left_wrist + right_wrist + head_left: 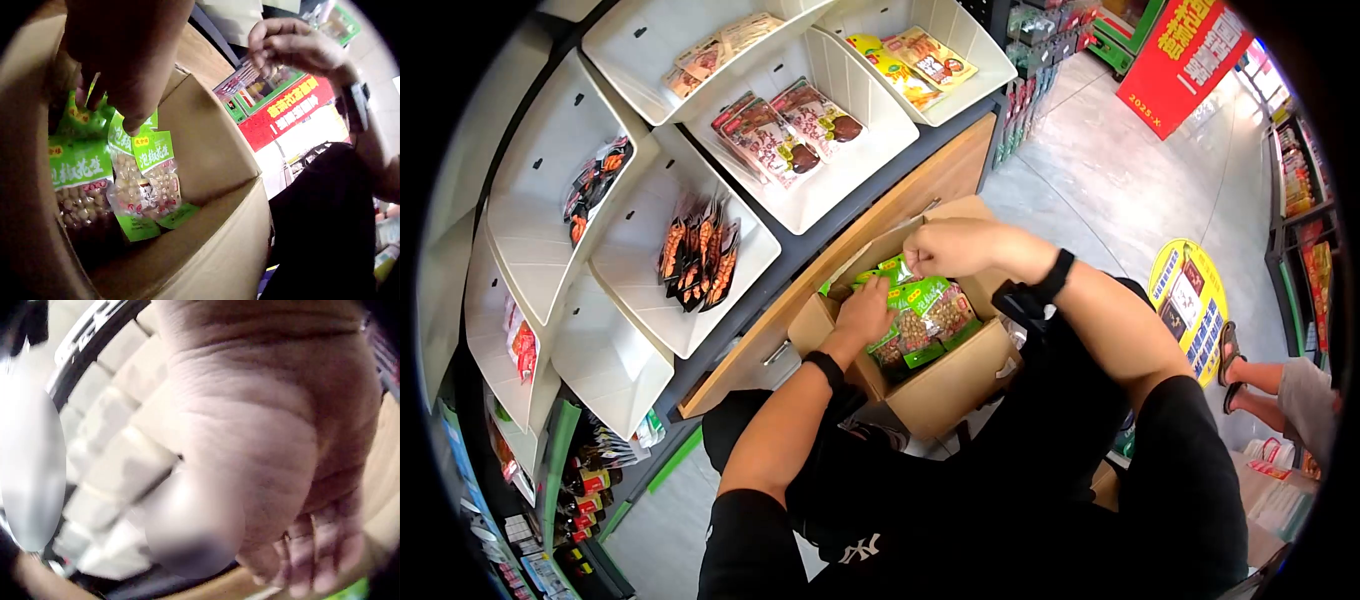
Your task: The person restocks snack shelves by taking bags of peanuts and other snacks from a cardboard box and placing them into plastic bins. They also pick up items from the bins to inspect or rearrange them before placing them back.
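Observation:
My left hand (pixel 865 312) reaches into a cardboard box (pixel 955 388), its fingers down among green-topped clear bags of peanuts (pixel 927 318). In the left wrist view the thumb and fingers stand apart, touching the tops of the peanut bags (pixel 150 181). Several of these bags lie in the box, some overlapping. Over the box's far side, my right hand (pixel 958 247) hangs with its fingers loosely bent and nothing in them. The right wrist view shows the palm (pixel 250 437) and relaxed fingers close up.
White display bins (pixel 820 190) with snack packets rise at the left and ahead, above a wooden drawer front (pixel 740 365). A red sign (pixel 1185 65) and a yellow floor sticker (pixel 1190 310) are to the right. Another person's legs (pixel 1265 385) show at the right edge.

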### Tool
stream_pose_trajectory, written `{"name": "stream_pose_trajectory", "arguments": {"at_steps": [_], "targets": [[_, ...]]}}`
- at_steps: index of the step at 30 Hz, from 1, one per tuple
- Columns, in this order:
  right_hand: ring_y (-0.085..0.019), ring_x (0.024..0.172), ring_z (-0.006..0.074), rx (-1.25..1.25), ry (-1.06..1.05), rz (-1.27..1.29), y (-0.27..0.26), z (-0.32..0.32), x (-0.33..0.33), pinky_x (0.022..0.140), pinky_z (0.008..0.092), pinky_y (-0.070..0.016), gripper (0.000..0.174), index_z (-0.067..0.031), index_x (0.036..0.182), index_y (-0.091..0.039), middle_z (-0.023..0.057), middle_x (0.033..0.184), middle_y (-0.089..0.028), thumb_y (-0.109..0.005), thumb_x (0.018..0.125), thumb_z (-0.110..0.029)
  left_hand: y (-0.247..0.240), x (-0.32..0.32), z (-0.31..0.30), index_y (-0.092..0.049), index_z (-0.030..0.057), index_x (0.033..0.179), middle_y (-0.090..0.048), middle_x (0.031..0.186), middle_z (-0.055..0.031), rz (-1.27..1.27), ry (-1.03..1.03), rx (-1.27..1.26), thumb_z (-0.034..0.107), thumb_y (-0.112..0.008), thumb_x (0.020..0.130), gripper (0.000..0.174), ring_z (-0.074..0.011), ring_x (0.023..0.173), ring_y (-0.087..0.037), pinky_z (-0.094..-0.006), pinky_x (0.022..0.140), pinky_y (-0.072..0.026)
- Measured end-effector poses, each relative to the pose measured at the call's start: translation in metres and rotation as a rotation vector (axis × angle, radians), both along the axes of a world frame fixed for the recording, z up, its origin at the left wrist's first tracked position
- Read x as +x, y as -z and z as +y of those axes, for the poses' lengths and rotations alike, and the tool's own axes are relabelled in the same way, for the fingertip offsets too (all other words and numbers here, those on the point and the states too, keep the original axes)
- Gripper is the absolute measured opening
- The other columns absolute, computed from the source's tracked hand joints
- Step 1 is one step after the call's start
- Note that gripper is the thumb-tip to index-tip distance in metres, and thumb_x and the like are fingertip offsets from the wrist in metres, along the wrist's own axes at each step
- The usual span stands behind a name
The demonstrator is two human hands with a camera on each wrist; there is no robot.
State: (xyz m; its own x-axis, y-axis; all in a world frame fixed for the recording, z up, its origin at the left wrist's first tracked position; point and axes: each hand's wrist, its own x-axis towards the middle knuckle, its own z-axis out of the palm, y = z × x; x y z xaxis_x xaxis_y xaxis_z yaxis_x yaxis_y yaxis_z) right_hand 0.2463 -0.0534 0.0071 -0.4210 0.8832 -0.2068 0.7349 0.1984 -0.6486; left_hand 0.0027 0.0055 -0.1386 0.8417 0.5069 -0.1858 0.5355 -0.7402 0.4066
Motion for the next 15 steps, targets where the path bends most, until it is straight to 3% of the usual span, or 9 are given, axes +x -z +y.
{"name": "stream_pose_trajectory", "arguments": {"at_steps": [3,4,5,8,11,13,14,15], "targets": [[-0.072,0.088,0.0339,-0.063,0.084,-0.37,0.06,-0.002,-0.003,0.078,0.0448,-0.0549,0.017,-0.0064,0.098,-0.072,0.0158,0.092,-0.074,-0.069,0.088,-0.019,0.016,0.009,0.011,-0.058,0.0016,0.115,-0.058,0.123,-0.0227,-0.054,-0.115,-0.13,0.019,-0.074,0.089,0.035,-0.0418,0.112,-0.06,-0.0481,0.093,-0.0509],[-0.071,0.089,0.035,-0.104,0.068,-0.343,0.074,-0.002,-0.003,0.078,0.0457,-0.055,0.017,-0.0073,0.098,-0.073,0.016,0.092,-0.074,-0.069,0.087,-0.02,0.015,0.012,0.013,-0.061,0.0031,0.109,-0.059,0.121,-0.0218,-0.075,-0.155,-0.171,0.018,-0.075,0.088,0.029,-0.0413,0.111,-0.061,-0.0477,0.092,-0.0508],[-0.071,0.089,0.0361,-0.144,0.049,-0.317,0.087,-0.002,-0.003,0.078,0.0466,-0.055,0.017,-0.0082,0.097,-0.073,0.0161,0.093,-0.074,-0.069,0.086,-0.021,0.015,0.013,0.009,-0.06,0.0035,0.097,-0.063,0.108,-0.0191,-0.129,-0.129,-0.117,0.014,-0.074,0.089,0.019,-0.0418,0.099,-0.063,-0.0487,0.083,-0.0505],[-0.071,0.094,0.0365,-0.195,0.016,-0.36,0.087,0.003,-0.003,0.081,0.0462,-0.055,0.02,-0.0078,0.099,-0.073,0.0166,0.097,-0.074,-0.073,0.084,-0.021,0.002,0.022,0.005,-0.059,0.0028,0.1,-0.065,0.091,-0.0219,-0.034,-0.095,-0.245,0.01,-0.073,0.088,0.02,-0.0433,0.091,-0.066,-0.0521,0.079,-0.0524],[-0.07,0.1,0.0377,-0.111,0.056,-0.345,0.063,0.006,0.009,0.085,0.0451,-0.0546,0.04,-0.0038,0.11,-0.069,0.0193,0.105,-0.073,-0.081,0.078,-0.024,-0.049,0.031,-0.003,-0.054,0.0043,0.1,-0.058,0.079,-0.0098,-0.295,-0.107,-0.234,0.005,-0.069,0.093,0.017,-0.0326,0.077,-0.066,-0.0407,0.069,-0.0495],[-0.07,0.104,0.0381,-0.098,0.061,-0.305,0.039,0.009,0.023,0.09,0.0441,-0.0548,0.059,-0.0013,0.121,-0.066,0.0209,0.11,-0.074,-0.086,0.074,-0.031,-0.099,0.028,-0.005,-0.052,0.0052,0.102,-0.055,0.078,-0.0047,-0.389,-0.182,-0.273,0.001,-0.064,0.096,0.014,-0.0202,0.073,-0.061,-0.0337,0.066,-0.0467],[-0.069,0.106,0.039,0.062,0.059,-0.22,0.034,0.008,0.029,0.092,0.0439,-0.0541,0.075,0.0007,0.124,-0.063,0.0217,0.109,-0.074,-0.092,0.067,-0.039,-0.124,0.025,-0.006,-0.051,0.0056,0.104,-0.054,0.078,-0.0021,-0.438,-0.217,-0.289,-0.001,-0.061,0.098,0.014,-0.014,0.071,-0.059,-0.0301,0.064,-0.0452],[-0.07,0.107,0.036,-0.006,0.061,-0.044,0.023,0.01,0.033,0.092,0.0419,-0.0542,0.075,0.0022,0.124,-0.062,0.0208,0.112,-0.073,-0.092,0.068,-0.04,-0.142,0.023,-0.006,-0.05,0.0065,0.105,-0.051,0.078,0.0011,-0.626,-0.257,-0.383,-0.003,-0.058,0.1,0.013,-0.0081,0.07,-0.054,-0.0261,0.063,-0.042]]}}
